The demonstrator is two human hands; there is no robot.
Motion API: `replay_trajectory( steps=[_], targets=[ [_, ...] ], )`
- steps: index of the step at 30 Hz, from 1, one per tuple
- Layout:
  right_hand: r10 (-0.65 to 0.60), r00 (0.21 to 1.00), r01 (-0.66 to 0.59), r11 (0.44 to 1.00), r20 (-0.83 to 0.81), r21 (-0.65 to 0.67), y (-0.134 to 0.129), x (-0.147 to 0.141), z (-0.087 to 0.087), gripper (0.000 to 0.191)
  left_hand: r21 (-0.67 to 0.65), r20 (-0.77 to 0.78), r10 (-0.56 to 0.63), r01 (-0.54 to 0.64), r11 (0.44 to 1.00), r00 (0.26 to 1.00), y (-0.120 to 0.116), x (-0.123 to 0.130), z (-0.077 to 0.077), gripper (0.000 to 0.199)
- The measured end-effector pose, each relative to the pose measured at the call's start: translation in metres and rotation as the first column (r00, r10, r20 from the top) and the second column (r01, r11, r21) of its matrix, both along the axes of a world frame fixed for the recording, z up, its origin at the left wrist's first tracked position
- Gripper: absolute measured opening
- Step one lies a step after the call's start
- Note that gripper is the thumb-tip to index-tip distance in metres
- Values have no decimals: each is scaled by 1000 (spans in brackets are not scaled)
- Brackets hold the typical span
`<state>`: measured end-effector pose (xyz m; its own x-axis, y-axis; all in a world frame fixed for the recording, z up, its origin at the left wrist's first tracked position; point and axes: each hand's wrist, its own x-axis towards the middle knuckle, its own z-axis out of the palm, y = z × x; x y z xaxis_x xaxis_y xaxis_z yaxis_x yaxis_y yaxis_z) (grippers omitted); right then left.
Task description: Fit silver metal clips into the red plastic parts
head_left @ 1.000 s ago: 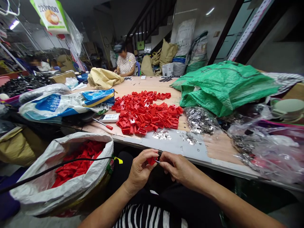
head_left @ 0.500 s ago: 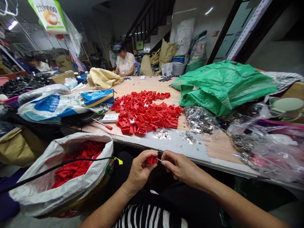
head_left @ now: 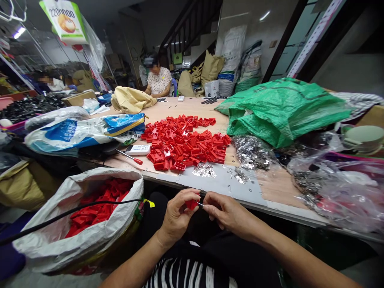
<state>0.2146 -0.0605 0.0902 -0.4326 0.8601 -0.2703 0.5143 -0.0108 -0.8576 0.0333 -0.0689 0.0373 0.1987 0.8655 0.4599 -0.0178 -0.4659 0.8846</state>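
Note:
Between its thumb and fingers, my left hand (head_left: 177,214) grips a small red plastic part (head_left: 192,203) just off the table's front edge. My right hand (head_left: 223,210) pinches a thin metal piece (head_left: 200,204), whose end meets the right side of that red part. The fingers hide most of both items. Beyond my hands, a heap of red parts (head_left: 186,144) lies on the table (head_left: 294,190). Small flat silver pieces (head_left: 204,170) are scattered at the near edge of the heap, and a larger pile of silver pieces (head_left: 253,154) sits to its right.
An open white sack (head_left: 39,236) of red parts stands at lower left, with a black cable (head_left: 75,209) across it. A red-tipped tool (head_left: 132,158) lies left of the heap. A green sack (head_left: 279,108) covers the right back. A person (head_left: 159,80) sits across the table.
The red part in my left hand has tilted slightly, and my right fingers have shifted a little with the metal piece. The camera view has moved slightly.

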Motion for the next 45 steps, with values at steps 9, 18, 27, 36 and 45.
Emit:
replay_trajectory(
  steps=[9, 18, 27, 36, 45],
  targets=[
    [15, 1000, -15, 1000, 17, 0, -2, 2, 1, 12, -18, 12, 12, -12, 1000, 1000, 0, 2, -1, 24],
    [31, 999, -31, 999, 9, 27, -2, 1, -1, 12, -9, 15, 13, -13, 1000, 1000, 0, 1, 0, 25],
    [29, 999, -30, 999, 32, 29, -1, 1, -4, 11, -2, -7, 15, -15, 1000, 1000, -1, 2, -1, 27],
    [28, 1000, -28, 995, 2, -98, 3, 1, -7, 8, -15, -58, -28, 27, 1000, 998, -1, 0, -4, 37],
    [31, 997, -31, 1000, 74, -2, 2, 2, -4, 11, -86, 54, -10, 15, 996, 998, 1, 2, -5, 25]
  ],
)
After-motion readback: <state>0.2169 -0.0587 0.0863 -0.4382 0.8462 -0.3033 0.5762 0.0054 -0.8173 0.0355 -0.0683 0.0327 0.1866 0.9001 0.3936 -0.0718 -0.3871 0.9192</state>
